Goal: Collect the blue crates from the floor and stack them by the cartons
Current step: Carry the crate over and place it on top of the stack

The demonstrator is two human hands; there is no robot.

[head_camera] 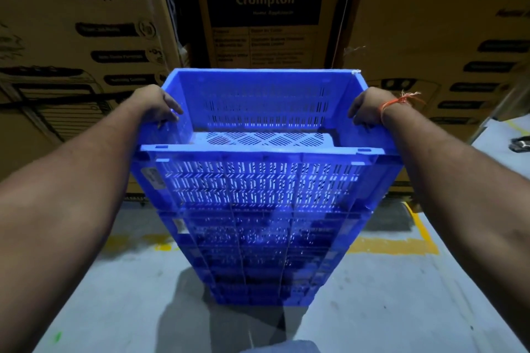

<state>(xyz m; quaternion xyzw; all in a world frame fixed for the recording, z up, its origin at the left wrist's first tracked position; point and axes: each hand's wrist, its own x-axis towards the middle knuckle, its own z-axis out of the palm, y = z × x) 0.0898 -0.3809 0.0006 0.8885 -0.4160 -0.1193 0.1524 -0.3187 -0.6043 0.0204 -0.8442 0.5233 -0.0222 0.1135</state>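
A tall stack of blue slotted crates [258, 243] stands on the grey floor right in front of the brown cartons [266, 17]. The top blue crate [258, 178] sits on the stack, empty, its perforated bottom showing. My left hand [159, 104] grips the rim of its left side wall. My right hand [368, 106], with an orange thread at the wrist, grips the rim of its right side wall. Both arms reach forward on either side of the stack.
Large Crompton cartons [80, 37] form a wall behind the stack, with another carton [447, 46] to the right. Yellow floor lines [401, 246] run beside the stack. A small dark object [520, 145] lies on the floor at far right.
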